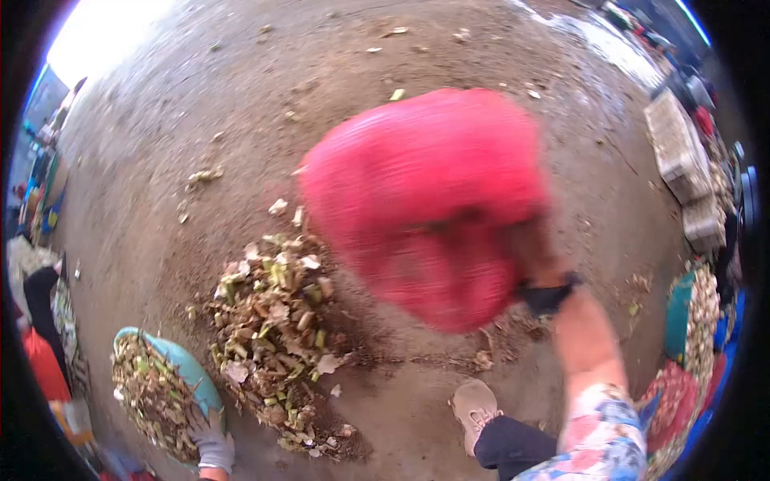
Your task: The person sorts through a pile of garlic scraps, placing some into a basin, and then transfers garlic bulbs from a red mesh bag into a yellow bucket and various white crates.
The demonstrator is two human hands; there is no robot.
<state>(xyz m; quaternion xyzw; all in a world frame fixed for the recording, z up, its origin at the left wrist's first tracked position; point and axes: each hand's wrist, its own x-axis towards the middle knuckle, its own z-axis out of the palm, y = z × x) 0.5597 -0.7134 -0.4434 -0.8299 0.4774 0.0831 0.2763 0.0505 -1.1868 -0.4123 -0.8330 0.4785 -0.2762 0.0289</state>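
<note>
Head view: right hand (536, 248), blurred, seems closed on red sack (425, 168), sack out in front over floor (401, 401). Left hand (211, 446), gloved, fingers over rim of teal basin (207, 394) heaped with scraps (148, 393); how tight, cannot tell. Between basin and sack, loose pile (277, 337) on floor; shoe (475, 405) beyond it. Step, as judged: handling sack and basin together. Next move calls for firm hold on sack (contents cannot be told), level basin.

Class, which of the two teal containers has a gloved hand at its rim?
The lower-left basin, heaped with scraps: the left hand is at its rim. The other container, at the right, is away from both hands.
</note>
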